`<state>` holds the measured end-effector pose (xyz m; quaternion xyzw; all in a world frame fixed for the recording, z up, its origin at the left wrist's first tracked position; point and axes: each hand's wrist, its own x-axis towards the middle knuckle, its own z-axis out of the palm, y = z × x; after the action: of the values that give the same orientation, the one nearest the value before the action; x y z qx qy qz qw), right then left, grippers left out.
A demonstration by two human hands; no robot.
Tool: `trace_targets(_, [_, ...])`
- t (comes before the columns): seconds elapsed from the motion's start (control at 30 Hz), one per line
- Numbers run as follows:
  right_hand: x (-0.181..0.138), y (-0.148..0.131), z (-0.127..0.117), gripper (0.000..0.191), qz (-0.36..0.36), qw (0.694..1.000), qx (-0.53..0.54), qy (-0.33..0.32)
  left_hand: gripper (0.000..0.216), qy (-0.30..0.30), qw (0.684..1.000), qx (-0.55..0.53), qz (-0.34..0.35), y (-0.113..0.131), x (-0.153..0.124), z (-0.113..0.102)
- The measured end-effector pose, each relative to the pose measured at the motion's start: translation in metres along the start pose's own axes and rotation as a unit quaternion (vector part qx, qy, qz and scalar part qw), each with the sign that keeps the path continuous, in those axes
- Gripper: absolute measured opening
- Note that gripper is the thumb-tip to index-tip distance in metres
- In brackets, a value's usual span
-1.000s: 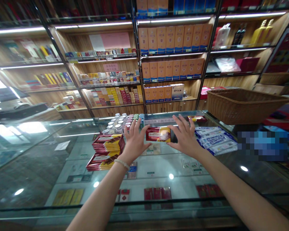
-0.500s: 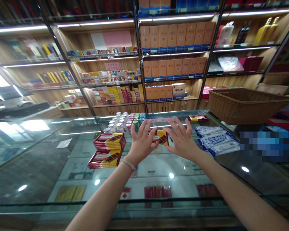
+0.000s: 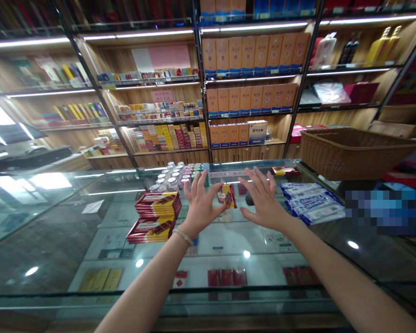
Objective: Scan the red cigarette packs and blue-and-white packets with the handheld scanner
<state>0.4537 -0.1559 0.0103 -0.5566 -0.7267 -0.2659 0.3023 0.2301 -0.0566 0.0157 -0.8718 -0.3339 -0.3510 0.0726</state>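
My left hand [image 3: 201, 201], with a beaded bracelet at the wrist, grips a red and yellow chocolate bar [image 3: 230, 196] between thumb and index finger. Part of the bar is hidden behind that hand, and its other fingers are raised. To the right, my right hand [image 3: 262, 196] hovers apart from the bar, fingers spread and holding nothing. A small dark object [image 3: 249, 199] shows partly behind it. Two piles of similar chocolate bars [image 3: 158, 203] lie left of my left hand on the glass counter [image 3: 225, 240].
Small lidded bottles and cans [image 3: 171, 176] stand behind the piles. Blue and white packets [image 3: 312, 201] lie to the right, with a wicker basket [image 3: 353, 152] beyond. Another red and yellow bar [image 3: 284, 171] lies near the back edge. Stocked shelves [image 3: 249, 78] line the wall.
The chocolate bar has shifted left and turned in my left hand. My right hand has come away from it, so a gap now shows between them.
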Motion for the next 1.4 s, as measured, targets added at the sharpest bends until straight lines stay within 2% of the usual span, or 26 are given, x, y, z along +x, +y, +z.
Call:
trace_targets(0.17, [-0.002,0.004,0.008,0.074,0.031,0.999,0.001,-0.017,0.075,-0.046,0.993,-0.106,0.018,-0.009,-0.001,0.005])
trace_targets(0.4, [-0.005,-0.001,0.02,0.085,0.042,0.998,-0.003,-0.049,0.084,-0.066,0.986,-0.146,0.036,-0.004,-0.002,0.009])
trace_targets(0.67, [-0.002,-0.004,0.016,0.062,0.04,0.999,0.015,-0.033,0.082,-0.078,0.986,-0.138,0.05,0.001,-0.003,0.007])
trace_targets(0.77, [-0.002,0.002,0.015,0.058,0.031,0.999,0.001,-0.013,0.095,-0.081,0.987,-0.13,0.053,-0.005,-0.002,0.006])
trace_targets(0.83, [-0.002,0.007,0.014,0.058,0.027,0.999,-0.018,-0.002,0.113,-0.076,0.988,-0.122,0.047,-0.011,0.0,0.005])
trace_targets(0.9, [-0.002,0.011,0.013,0.059,0.021,0.999,-0.041,0.005,0.132,-0.058,0.992,-0.106,0.038,-0.018,0.001,0.003])
trace_targets(0.97, [-0.002,0.014,0.011,0.058,0.014,0.998,-0.065,0.011,0.141,-0.034,0.996,-0.079,0.039,-0.023,0.002,0.002])
trace_targets(1.17, [0.0,0.013,0.009,0.048,0.004,0.992,-0.122,0.026,0.128,-0.012,0.996,-0.003,0.089,-0.023,0.001,-0.006])
trace_targets(1.4, [-0.001,0.009,0.009,0.052,-0.006,0.991,-0.134,0.003,0.101,-0.011,0.991,0.074,0.108,-0.01,0.003,-0.009])
